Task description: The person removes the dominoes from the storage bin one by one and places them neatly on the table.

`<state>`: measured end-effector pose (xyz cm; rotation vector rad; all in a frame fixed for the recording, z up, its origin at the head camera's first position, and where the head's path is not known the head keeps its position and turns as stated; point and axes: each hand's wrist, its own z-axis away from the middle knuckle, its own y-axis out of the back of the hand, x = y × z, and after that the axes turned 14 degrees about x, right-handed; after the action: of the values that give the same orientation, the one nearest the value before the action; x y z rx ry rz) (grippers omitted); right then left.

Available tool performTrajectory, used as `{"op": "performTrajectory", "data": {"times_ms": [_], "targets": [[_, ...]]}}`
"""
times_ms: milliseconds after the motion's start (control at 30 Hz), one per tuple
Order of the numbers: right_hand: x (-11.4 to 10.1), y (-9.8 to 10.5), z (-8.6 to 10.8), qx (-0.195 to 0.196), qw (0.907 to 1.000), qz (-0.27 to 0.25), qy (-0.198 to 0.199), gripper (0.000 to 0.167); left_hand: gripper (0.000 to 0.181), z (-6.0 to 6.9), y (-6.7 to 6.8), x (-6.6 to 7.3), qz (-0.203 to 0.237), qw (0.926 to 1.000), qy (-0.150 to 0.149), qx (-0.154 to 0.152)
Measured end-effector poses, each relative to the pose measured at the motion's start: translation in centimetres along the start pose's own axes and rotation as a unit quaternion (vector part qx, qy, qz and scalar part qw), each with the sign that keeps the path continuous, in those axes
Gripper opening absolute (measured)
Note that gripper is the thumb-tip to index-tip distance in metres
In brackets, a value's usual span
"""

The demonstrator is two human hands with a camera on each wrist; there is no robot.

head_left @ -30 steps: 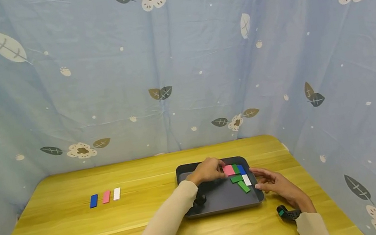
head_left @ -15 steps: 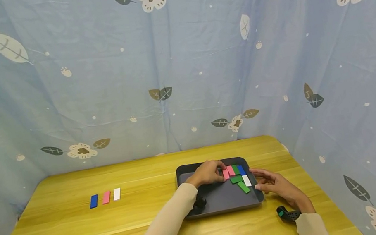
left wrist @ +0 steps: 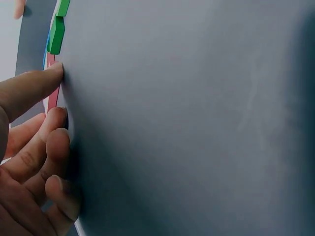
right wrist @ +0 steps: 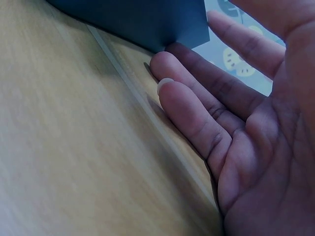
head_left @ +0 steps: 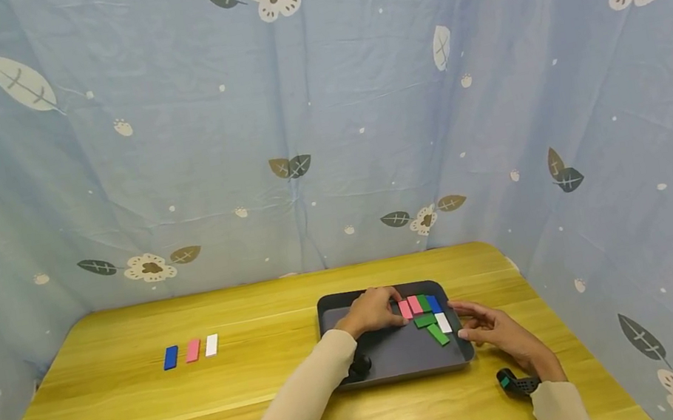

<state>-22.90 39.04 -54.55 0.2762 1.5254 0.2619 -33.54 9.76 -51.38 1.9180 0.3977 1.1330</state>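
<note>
While the left hand pinches a thin pink rectangular tile between thumb and forefinger, the right hand lies at the right side of a shallow dark-grey rectangular tray, its fingers extended and relaxed, grasping nothing; one fingertip seems to meet the outer wall. The pinched tile is inside the tray, toward the far wall, just left of a second flat pink tile.

The tile looks light and stiff, probably plastic or painted wood, so it should not bend or bruise under ordinary finger pressure. Its smooth faces could be slippery, and being so thin it offers little edge to catch. The two short ends seem the best hold, and that is where thumb and forefinger sit; a squeeze off-centre would likely make it swivel or skid into its neighbour. Close by lies a flat green tile, set crosswise, so the fingertips have little room on that side.

The tray appears rigid and fairly light, easily nudged; a flat hand against its wall would probably steady it better than a grip on the rim.
</note>
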Motion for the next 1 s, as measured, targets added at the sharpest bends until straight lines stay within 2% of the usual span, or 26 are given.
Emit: {"op": "performTrajectory", "data": {"times_ms": [600,800,1000], "targets": [[0.2,0.0,-0.3,-0.008,0.9999,-0.004,0.015,0.062,0.04,0.2,0.0,-0.2,0.001,1.0,0.001,-0.002],[0.2,-0.1,-0.3,-0.01,0.9999,0.001,0.006,0.062,0.039,0.3,0.4,-0.5,0.031,0.9994,-0.003,-0.017],[0.2,0.0,-0.3,-0.009,0.9999,-0.007,0.001,0.061,0.041,0.2,1.5,0.0,0.067,0.9974,-0.022,-0.015]]}}
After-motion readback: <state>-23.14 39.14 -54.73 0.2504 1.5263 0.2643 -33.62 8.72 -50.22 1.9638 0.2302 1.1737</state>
